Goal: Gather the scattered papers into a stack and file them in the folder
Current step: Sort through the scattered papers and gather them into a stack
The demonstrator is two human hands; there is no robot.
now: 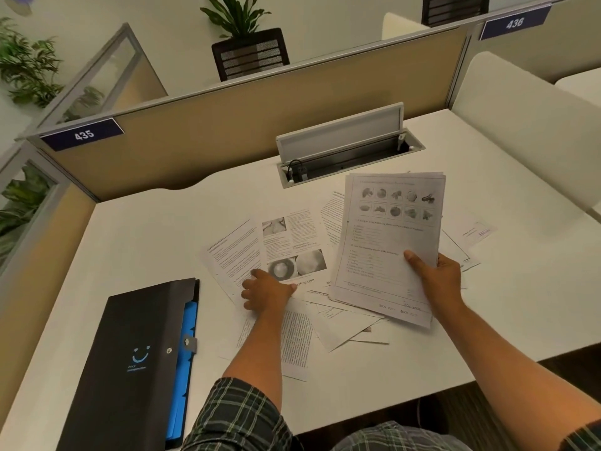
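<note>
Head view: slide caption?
Right hand holds a paper stack; left hand reaches loose sheets beside folder.

A black folder (130, 362) with blue inner dividers and a pale blue smiley mark lies at eight o'clock on the white desk (487, 196); white papers (286, 242) bearing black print and grey photographs spread at centre, below a tan partition (260, 125); green-and-white plaid sleeve (240, 418) at six o'clock.
</note>
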